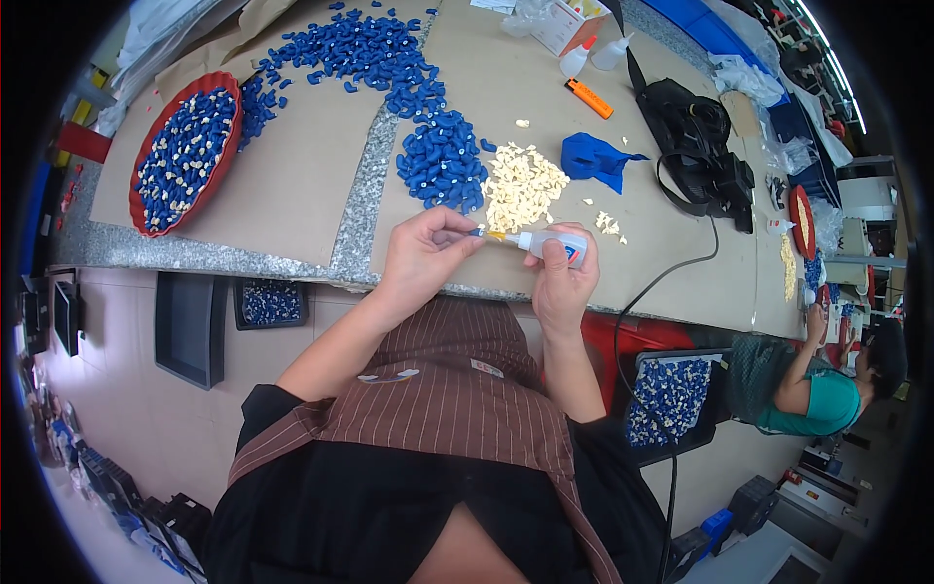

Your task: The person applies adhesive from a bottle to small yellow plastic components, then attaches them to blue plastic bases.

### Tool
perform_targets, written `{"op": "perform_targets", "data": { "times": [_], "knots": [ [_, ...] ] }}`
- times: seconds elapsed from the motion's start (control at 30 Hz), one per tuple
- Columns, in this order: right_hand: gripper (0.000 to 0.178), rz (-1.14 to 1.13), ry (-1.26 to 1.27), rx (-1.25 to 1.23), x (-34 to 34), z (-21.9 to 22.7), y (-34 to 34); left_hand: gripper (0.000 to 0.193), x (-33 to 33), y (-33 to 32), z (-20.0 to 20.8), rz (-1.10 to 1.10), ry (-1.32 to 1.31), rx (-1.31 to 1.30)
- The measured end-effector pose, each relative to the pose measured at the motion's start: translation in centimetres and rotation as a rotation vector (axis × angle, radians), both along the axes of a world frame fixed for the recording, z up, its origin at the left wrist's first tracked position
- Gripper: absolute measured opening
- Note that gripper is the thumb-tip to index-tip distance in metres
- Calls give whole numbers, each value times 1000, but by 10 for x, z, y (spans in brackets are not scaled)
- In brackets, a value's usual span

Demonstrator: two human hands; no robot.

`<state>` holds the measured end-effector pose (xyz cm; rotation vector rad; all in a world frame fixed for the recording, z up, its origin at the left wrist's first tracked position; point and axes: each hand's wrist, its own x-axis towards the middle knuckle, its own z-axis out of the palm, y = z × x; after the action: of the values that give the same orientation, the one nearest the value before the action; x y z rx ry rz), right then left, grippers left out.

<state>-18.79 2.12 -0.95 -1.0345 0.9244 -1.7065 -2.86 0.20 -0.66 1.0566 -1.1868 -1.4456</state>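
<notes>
My left hand (pixel 426 251) pinches a small blue plastic piece (pixel 476 233) by the table's near edge. In my right hand (pixel 567 282) is a white glue bottle (pixel 555 245), held sideways with its yellowish nozzle (pixel 501 236) pointing left at the blue piece. Nozzle and piece are very close; whether they touch I cannot tell. Just beyond my hands lies a pile of small cream-coloured pieces (pixel 525 185). To its left, a heap of blue pieces (pixel 441 161) trails off toward the far side.
A red scalloped tray (pixel 236 122) of blue-and-cream pieces stands at left. At right lie a blue cloth (pixel 595 161), an orange cutter (pixel 589 98) and a black strapped device (pixel 696 136) with a cable. Two bottles (pixel 611 54) stand farther back. A co-worker (pixel 817 389) sits at right.
</notes>
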Motion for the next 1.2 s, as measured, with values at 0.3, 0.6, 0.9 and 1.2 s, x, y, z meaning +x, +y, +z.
{"op": "perform_targets", "data": {
  "times": [0.3,0.6,0.9,1.2],
  "knots": [
    [20,20,-102,21,-6,-5,-2,14,0,-1,-1,3,-17,-6],
    [25,30,-121,240,-32,18,-8,13,2,1,-4,-52,-33,-48],
    [22,-68,501,384,-53,21,-13,14,-11,-6,-3,-80,-49,-48],
    [24,-180,1215,552,-28,26,-32,13,-5,2,-3,-112,126,75]
  ]
}}
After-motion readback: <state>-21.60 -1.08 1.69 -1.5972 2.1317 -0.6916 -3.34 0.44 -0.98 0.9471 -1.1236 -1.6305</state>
